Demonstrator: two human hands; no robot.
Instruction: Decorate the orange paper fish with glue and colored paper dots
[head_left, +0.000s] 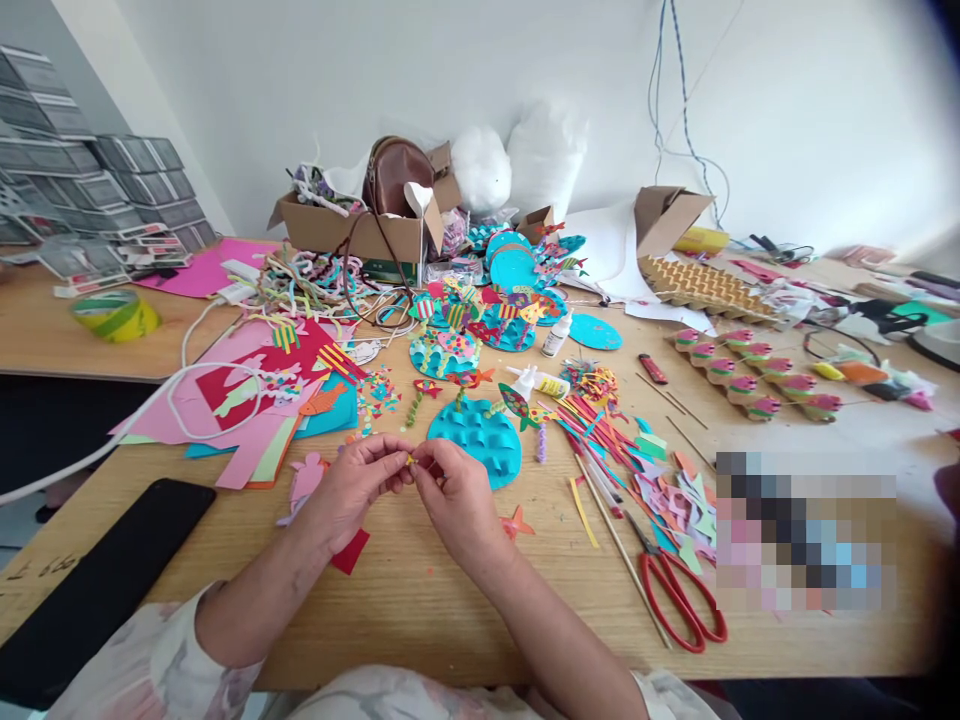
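In the head view my left hand and my right hand meet over the middle of the table. Between their pinched fingertips is a small yellow piece, too tiny to make out clearly. Just behind the hands lies a blue disc with curled wave-like strips on it, partly covered by my right hand. An orange paper fish shows beside my right wrist. Near my left forearm are a dark red paper scrap and pink paper cut-outs.
Red-handled scissors and thin sticks lie at the right, near paper scraps. Glue bottles stand beyond the disc. Decorated blue bases with paper fish sit farther back. Coloured paper and a black phone-like slab are at left.
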